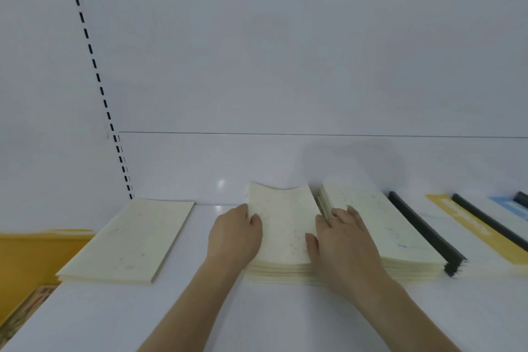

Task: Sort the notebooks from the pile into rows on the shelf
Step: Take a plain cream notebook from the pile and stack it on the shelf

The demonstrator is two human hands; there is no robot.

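A cream notebook (283, 226) lies on top of a pile (280, 270) in the middle of the white shelf (217, 311), its far end bowed upward. My left hand (234, 237) grips its left edge, thumb on the cover. My right hand (343, 240) holds its right edge, thumb on the cover and fingers between it and the neighbouring cream pile (400, 231). A separate low pile of cream notebooks (131, 240) lies to the left.
Right of the cream piles lie black-spined notebooks (425, 231), then yellow-covered (468, 226) and blue-covered ones (508, 206) at the far right. A yellow panel (31, 260) shows below the shelf's left end. The white back wall has a slotted upright (97, 77).
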